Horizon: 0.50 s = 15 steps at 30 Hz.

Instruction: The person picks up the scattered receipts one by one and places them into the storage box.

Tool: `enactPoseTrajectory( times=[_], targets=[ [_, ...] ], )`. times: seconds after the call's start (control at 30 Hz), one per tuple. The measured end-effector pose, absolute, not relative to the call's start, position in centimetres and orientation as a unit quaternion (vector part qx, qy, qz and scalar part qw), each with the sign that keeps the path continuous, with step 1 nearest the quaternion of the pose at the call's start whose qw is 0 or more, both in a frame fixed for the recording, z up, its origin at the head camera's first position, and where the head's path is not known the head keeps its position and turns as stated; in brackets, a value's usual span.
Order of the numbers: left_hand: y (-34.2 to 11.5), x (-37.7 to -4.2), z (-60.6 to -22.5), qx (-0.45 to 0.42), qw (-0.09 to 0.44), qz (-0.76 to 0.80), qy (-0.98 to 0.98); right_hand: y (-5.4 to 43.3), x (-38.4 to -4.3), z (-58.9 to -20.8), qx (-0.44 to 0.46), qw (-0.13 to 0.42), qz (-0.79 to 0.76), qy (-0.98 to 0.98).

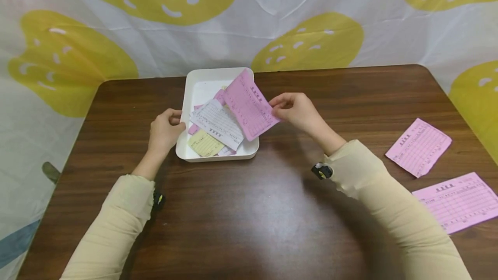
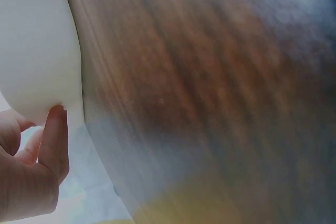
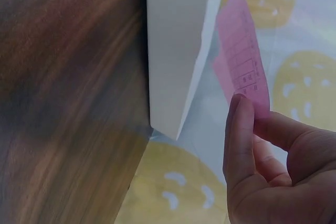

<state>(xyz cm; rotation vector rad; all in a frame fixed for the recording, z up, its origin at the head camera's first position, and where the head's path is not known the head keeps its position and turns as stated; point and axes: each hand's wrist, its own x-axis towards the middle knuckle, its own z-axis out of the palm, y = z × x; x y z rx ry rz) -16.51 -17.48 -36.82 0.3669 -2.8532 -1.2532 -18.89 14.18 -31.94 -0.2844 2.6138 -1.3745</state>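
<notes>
A white tray on the table holds a loose heap of paper slips, with a white slip and a yellow slip among them. At its left side my left hand grips the wall near the rim; the left wrist view shows the fingers against the outside. My right hand pinches a printed pink slip by its lower right corner, between thumb and fingertips. That slip is tilted above the tray's right side and hides part of the heap.
On the right of the brown wooden table lie a small pink slip with a torn edge and a larger pink slip, partly behind the right sleeve. A white curtain with yellow shapes hangs behind the tabletop's far edge.
</notes>
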Motion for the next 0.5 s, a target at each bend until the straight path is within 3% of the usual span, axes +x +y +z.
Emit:
enactPoseTrajectory(
  times=[0.5],
  targets=[
    [-17.5, -16.6, -37.0, 0.115, 0.007, -0.399, -0.909, 11.9, -18.4, -32.8, -0.097, 0.107, -0.417, 0.897]
  ],
)
